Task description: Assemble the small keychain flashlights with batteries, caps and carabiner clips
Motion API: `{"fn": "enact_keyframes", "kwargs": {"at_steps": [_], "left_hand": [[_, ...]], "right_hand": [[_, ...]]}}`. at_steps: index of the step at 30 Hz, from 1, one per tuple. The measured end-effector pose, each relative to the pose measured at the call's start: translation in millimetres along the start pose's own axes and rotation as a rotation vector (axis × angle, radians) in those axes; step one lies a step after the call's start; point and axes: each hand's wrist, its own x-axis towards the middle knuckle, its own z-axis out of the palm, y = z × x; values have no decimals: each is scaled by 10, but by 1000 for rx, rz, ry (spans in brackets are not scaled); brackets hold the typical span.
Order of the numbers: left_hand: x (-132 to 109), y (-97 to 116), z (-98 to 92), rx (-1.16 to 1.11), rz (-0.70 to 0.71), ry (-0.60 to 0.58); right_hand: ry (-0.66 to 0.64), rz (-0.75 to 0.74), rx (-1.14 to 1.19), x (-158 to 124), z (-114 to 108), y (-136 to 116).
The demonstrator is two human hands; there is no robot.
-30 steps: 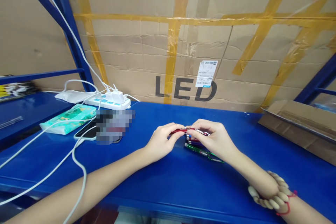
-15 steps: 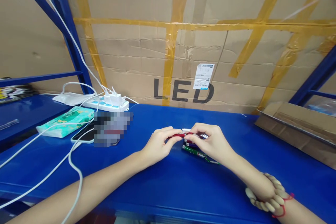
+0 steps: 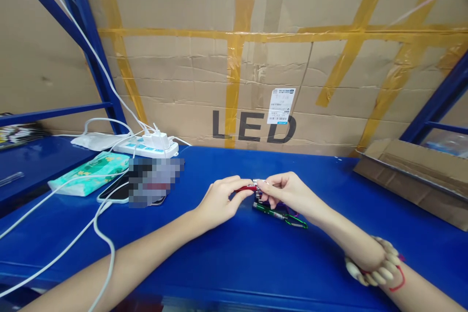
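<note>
My left hand (image 3: 219, 201) is closed in a pinch around a small red keychain flashlight (image 3: 247, 188), held just above the blue table. At its silver end, the thumb and fingers of my right hand (image 3: 288, 194) are pinched together; the exact contact is partly hidden. Just below them, a green keychain flashlight (image 3: 269, 211) with a green carabiner clip (image 3: 297, 223) lies on the table. More small flashlights lie behind and under my right fingers, one with a purple clip, mostly covered.
Left on the blue table (image 3: 226, 263) are a tissue pack (image 3: 89, 174), a phone (image 3: 116, 192), a blurred-out patch and a white power strip (image 3: 146, 147). White cables (image 3: 102, 234) run across my left forearm. An open cardboard box (image 3: 413, 180) stands right; a large carton (image 3: 190, 73) stands behind.
My right hand has shifted slightly left, its fingers now at the red flashlight's silver end. More of the green flashlight's clip shows. My left hand stays nearly still.
</note>
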Motion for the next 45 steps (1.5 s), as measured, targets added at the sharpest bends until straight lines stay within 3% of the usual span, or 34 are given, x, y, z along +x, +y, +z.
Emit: {"fn": "enact_keyframes", "kwargs": {"at_steps": [7, 14, 20, 22, 26, 30, 36, 39, 42, 45], "left_hand": [[34, 74, -21, -167, -142, -2], [51, 86, -28, -301, -258, -65], [77, 75, 0, -523, -575, -24], [72, 66, -23, -359, -534, -62], [39, -18, -44, 109, -304, -234], [22, -136, -17, 245, -223, -349], [41, -165, -27, 221, -249, -328], [55, -111, -33, 137, -266, -223], [80, -38, -27, -152, -271, -97], [108, 9, -19, -490, -298, -88]], "right_hand": [[-58, 36, 60, -12, -58, -94], [35, 33, 112, 12, -82, -42], [64, -80, 110, 8, -28, -50], [74, -63, 67, 6, -7, -50], [108, -82, 70, 46, -9, 10], [102, -109, 147, 91, -30, 87], [107, -121, 123, 102, -51, 122], [114, -145, 85, 97, -47, 118], [71, -211, 42, 77, -11, 93], [26, -306, -8, 47, 36, 55]]}}
